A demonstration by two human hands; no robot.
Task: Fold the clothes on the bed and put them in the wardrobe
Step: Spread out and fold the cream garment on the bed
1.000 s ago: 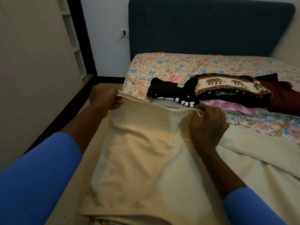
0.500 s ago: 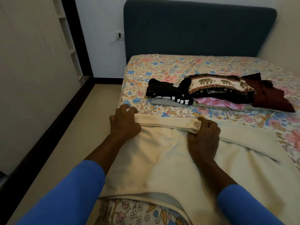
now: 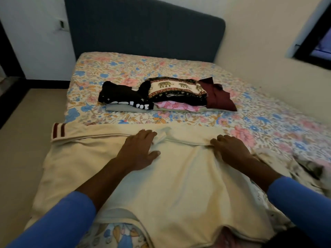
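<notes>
A cream garment [image 3: 179, 178] lies spread on the near part of the bed [image 3: 268, 126], its left side hanging over the bed's edge. A cuff with dark red stripes [image 3: 58, 130] shows at its far left corner. My left hand [image 3: 138, 151] lies flat on the cloth near the folded far edge, fingers spread. At that same far edge, further right, my right hand [image 3: 231, 149] presses down with fingers extended. Beyond them rests a pile of folded clothes [image 3: 166, 94]: a black printed top, an elephant-patterned piece, a pink one and a maroon one.
A dark blue headboard [image 3: 143, 29] stands against the far wall. Beige floor [image 3: 26, 131] runs along the bed's left side. A crumpled cloth [image 3: 308, 167] lies at the right. A dark window frame [image 3: 315, 36] sits in the upper right corner.
Both hands carried the garment's pinched upper edge forward, laid it down on the bed and let go. They now press flat on it. The view turned right.
</notes>
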